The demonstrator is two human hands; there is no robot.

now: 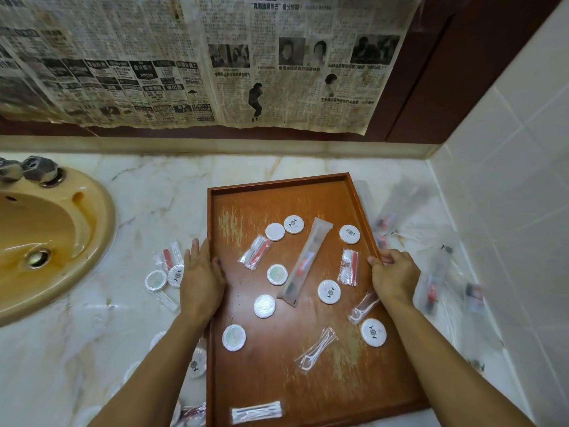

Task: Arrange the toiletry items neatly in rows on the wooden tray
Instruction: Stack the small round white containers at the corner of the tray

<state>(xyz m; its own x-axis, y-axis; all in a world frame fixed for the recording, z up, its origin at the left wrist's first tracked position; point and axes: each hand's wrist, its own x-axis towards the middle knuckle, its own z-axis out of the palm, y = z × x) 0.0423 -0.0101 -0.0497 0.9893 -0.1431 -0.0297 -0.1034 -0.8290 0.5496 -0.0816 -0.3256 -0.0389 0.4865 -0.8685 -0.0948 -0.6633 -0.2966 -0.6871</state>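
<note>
Left hand [201,280] flat, right hand [395,277] curled

a single head-worn wide-angle view looks forward and steeply down from above a marble counter [147,192], close enough that both forearms enter from the bottom edge and reach to mid-frame. the wooden tray [277,183] sits just right of centre, its near end cut by the lower edge. the view faces a wall covered with newspaper [215,63], which fills the upper third and bows with lens distortion. a yellow-brown sink [92,217] is cropped by the left edge; a tiled side wall [508,180] slants down the right. outer parts of the frame look blurred. no second view exists, so nothing is shared.
</note>
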